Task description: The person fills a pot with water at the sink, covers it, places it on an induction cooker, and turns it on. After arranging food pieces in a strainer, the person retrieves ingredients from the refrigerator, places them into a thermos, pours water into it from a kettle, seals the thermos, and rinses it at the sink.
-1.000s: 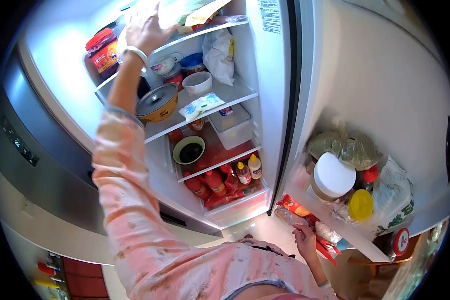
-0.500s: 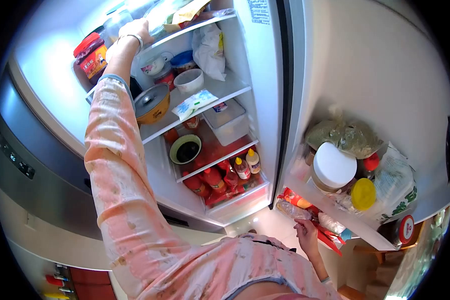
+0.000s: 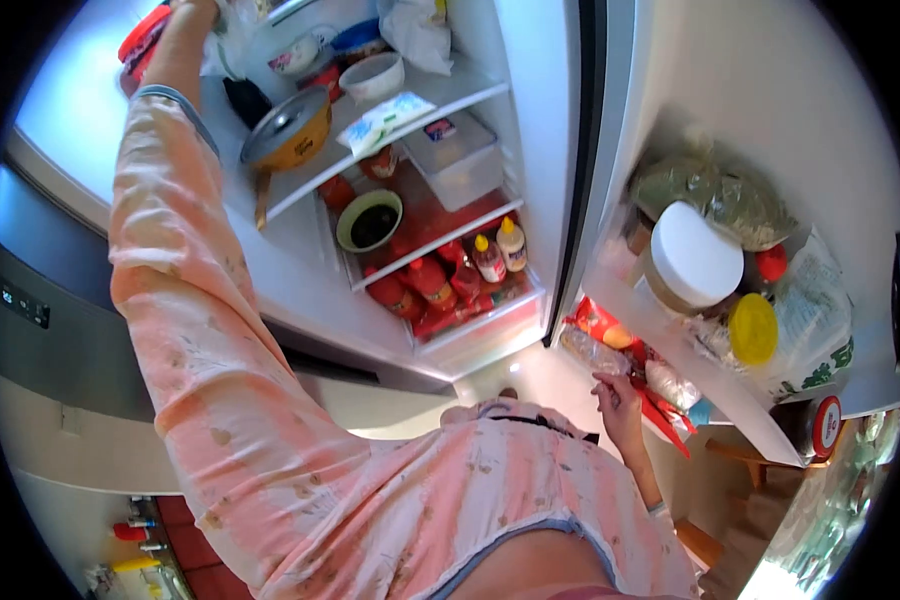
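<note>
At the top left edge, my left hand (image 3: 194,12) reaches into the fridge, its fingers mostly cut off by the frame. Beside it are a red-lidded jar (image 3: 146,34) and a clear plastic item (image 3: 232,42); whether the hand grips either is hidden. Below, a yellow-brown bowl with a glass lid (image 3: 295,135) stands on a shelf near a white bowl (image 3: 372,77) and a white-blue packet (image 3: 385,121). My right hand (image 3: 620,405) hangs low by the door, fingers loosely curled and apart, nothing visible in it, near a red packet (image 3: 604,325).
A green bowl of dark liquid (image 3: 370,220) and squeeze bottles (image 3: 512,245) stand lower in the fridge. The open door's shelf (image 3: 715,390) juts out at the right, holding a white-lidded tub (image 3: 697,256), a yellow-lidded jar (image 3: 753,328) and bags.
The view has shifted, and my left hand has moved left to the frame's top edge. A dark object behind the lidded bowl shows more now. My right hand stays low by the door.
</note>
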Available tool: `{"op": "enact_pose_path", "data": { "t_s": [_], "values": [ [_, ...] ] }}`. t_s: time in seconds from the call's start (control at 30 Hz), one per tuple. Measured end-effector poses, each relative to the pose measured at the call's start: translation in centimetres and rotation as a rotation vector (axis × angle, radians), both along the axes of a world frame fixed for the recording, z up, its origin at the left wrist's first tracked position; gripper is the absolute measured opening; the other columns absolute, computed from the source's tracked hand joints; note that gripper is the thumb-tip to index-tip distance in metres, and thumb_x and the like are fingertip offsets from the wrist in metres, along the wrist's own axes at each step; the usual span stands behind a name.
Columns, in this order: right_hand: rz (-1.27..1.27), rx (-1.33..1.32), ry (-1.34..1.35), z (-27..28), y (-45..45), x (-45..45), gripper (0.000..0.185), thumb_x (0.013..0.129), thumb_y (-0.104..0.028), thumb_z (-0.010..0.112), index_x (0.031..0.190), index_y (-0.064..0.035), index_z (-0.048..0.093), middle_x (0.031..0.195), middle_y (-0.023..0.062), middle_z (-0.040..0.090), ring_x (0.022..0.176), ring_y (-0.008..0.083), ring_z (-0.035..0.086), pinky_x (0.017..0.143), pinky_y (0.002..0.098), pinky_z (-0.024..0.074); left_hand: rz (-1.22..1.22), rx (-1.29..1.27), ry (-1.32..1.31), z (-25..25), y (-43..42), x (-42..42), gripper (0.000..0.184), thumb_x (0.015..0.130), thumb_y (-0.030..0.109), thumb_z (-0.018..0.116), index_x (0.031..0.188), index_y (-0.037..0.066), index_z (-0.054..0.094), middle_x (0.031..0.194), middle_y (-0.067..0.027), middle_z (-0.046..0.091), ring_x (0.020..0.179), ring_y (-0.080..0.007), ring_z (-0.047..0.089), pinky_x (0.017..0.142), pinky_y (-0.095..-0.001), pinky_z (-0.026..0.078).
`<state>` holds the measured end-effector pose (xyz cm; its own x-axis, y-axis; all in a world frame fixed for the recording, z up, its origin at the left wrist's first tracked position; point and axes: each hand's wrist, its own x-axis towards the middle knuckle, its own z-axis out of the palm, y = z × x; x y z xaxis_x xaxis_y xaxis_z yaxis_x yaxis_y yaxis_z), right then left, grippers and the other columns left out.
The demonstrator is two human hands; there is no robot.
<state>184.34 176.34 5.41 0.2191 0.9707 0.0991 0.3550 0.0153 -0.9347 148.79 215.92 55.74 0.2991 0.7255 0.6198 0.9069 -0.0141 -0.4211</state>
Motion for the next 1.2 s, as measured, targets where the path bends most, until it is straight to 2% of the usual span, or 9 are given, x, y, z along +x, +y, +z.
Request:
{"op": "enact_pose_path", "data": {
  "t_s": [0.3,0.47,0.6,0.67,0.7,0.9,1.0,1.13,1.2],
  "values": [
    [0.173,-0.113,0.025,-0.1,-1.6,1.4,0.019,0.09,-0.003,0.055,0.106,0.0024,0.062,0.088,0.0131,0.064,0.071,0.0171,0.066,0.06,0.0273,0.0512,-0.575,0.003,-0.378,-4.4,-14.1,-0.4,0.041,0.081,0.023,0.066,0.111,-0.001,0.053,0.099,-0.011,0.058,0.091,-0.0194,0.057,0.076,-0.0318,0.048],
    [0.256,-0.096,0.028,0.1,-1.5,2.0,0.019,0.09,-0.003,0.056,0.107,0.0028,0.062,0.09,0.0146,0.063,0.078,0.02,0.067,0.069,0.0289,0.0529,-0.871,-0.669,-1.013,-13.5,-25.0,2.1,0.033,0.083,0.02,0.067,0.108,0.0,0.056,0.093,-0.0053,0.058,0.086,-0.0139,0.056,0.072,-0.0285,0.047],
    [0.283,-0.115,0.013,0.4,-1.4,2.1,0.019,0.09,-0.005,0.057,0.107,0.0012,0.063,0.09,0.0139,0.063,0.079,0.0197,0.067,0.069,0.029,0.0529,-0.662,-1.241,-1.526,-24.9,-30.0,5.0,0.027,0.084,0.018,0.067,0.105,0.002,0.059,0.088,-0.0007,0.058,0.082,-0.0095,0.055,0.069,-0.0259,0.046],
    [0.285,-0.132,-0.003,0.6,-1.7,2.0,0.019,0.09,-0.005,0.057,0.107,0.0007,0.063,0.09,0.0136,0.063,0.079,0.0196,0.067,0.069,0.0291,0.053,-0.462,-1.396,-1.714,-30.7,-31.6,6.2,0.026,0.085,0.023,0.067,0.101,0.004,0.057,0.067,-0.0017,0.055,0.047,-0.0082,0.049,0.04,-0.0226,0.036],
    [0.293,-0.157,-0.003,0.8,-1.8,2.0,0.019,0.09,-0.006,0.057,0.106,0.0005,0.063,0.091,0.0135,0.063,0.079,0.0196,0.067,0.07,0.0295,0.053,-0.39,-1.494,-1.757,-32.6,-32.0,6.4,0.026,0.086,0.023,0.067,0.099,0.004,0.056,0.065,-0.0018,0.053,0.046,-0.0082,0.047,0.039,-0.0232,0.035],
    [0.289,-0.253,-0.051,-0.4,-2.2,1.9,0.019,0.09,-0.008,0.057,0.106,0.0003,0.063,0.093,0.0135,0.064,0.08,0.02,0.068,0.071,0.0302,0.0533,-0.407,-1.491,-2.096,-39.8,-26.6,3.1,0.026,0.083,0.019,0.069,0.098,0.004,0.053,0.064,-0.0001,0.05,0.046,-0.0072,0.045,0.039,-0.0211,0.035],
    [0.255,-0.275,-0.039,-1.1,-2.0,1.2,0.019,0.09,-0.008,0.057,0.106,0.0003,0.063,0.093,0.0135,0.064,0.08,0.0203,0.068,0.072,0.03,0.0533,-0.422,-1.246,-2.444,-35.8,-21.6,4.6,0.02,0.086,0.016,0.066,0.098,0.006,0.055,0.062,0.0014,0.05,0.042,-0.0036,0.043,0.035,-0.0181,0.032],
    [0.173,-0.274,0.0,-0.9,-0.6,-0.2,0.018,0.09,-0.007,0.057,0.105,0.0006,0.063,0.092,0.0138,0.064,0.08,0.0202,0.068,0.072,0.0297,0.0531,-0.405,-1.569,-2.531,-35.6,-8.7,3.8,0.021,0.089,0.019,0.064,0.081,0.011,0.047,0.052,0.0022,0.046,0.04,-0.0062,0.045,0.031,-0.0205,0.033],
    [0.128,-0.212,-0.028,-1.7,0.1,-0.6,0.019,0.09,-0.007,0.057,0.106,0.0005,0.063,0.087,0.0107,0.064,0.072,0.015,0.064,0.063,0.0266,0.0509,-0.415,-1.647,-2.473,-36.0,-1.3,3.9,0.018,0.091,0.018,0.061,0.084,0.004,0.052,0.053,0.0039,0.044,0.041,-0.0048,0.043,0.035,-0.0174,0.038]
  ]
}}
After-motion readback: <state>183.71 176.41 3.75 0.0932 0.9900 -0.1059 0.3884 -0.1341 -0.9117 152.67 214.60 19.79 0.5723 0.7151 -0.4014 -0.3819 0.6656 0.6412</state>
